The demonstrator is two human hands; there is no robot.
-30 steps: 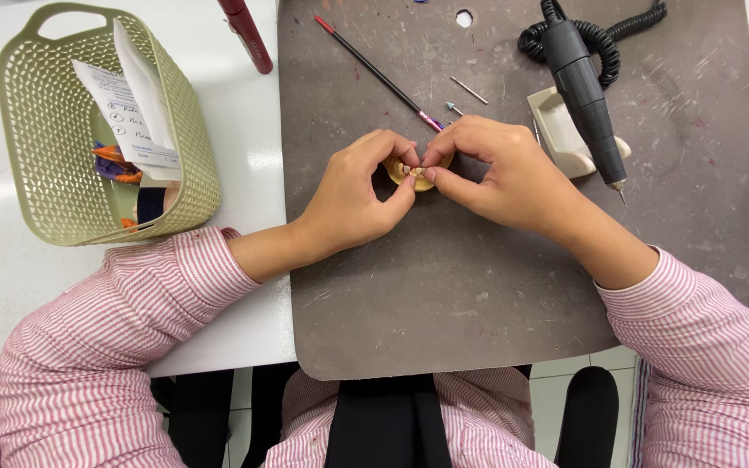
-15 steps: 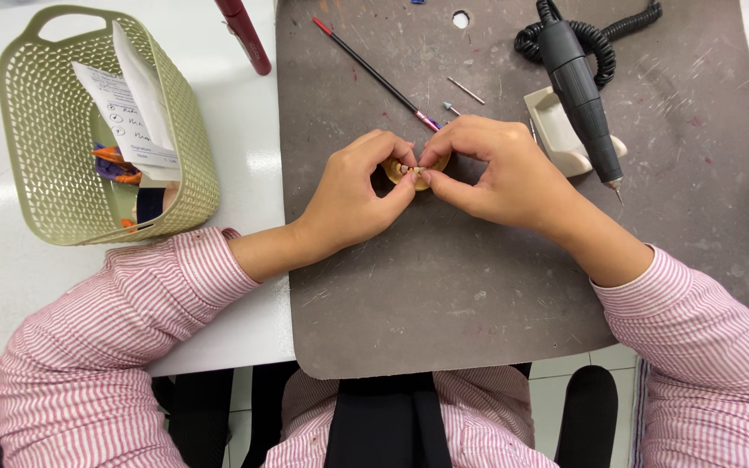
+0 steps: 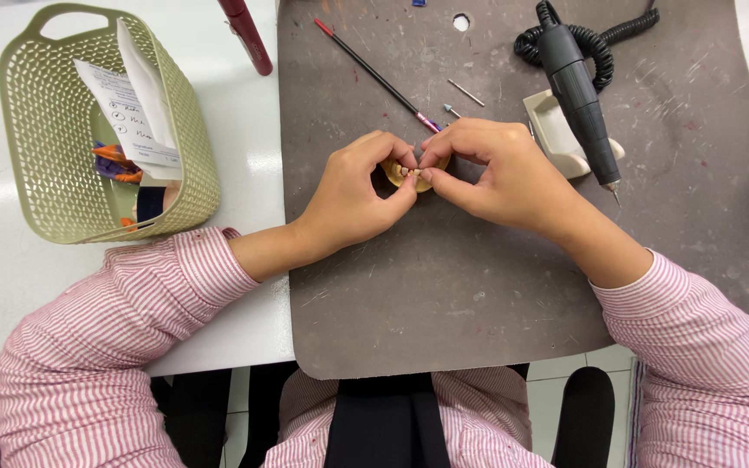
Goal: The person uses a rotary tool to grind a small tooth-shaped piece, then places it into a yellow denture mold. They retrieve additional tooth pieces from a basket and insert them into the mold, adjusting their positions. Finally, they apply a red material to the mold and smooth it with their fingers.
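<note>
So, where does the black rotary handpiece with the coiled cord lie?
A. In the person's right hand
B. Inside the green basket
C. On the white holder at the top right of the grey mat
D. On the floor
C: the black rotary handpiece lies across the white holder on the grey mat, apart from both hands.

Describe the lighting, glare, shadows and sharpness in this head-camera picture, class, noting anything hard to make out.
Head view: even overhead light, soft glare on the white table; only faint shadows under the left hand and right hand on the grey mat; the frame is sharp, without motion blur; the small yellowish piece is mostly hidden by fingers.
</note>
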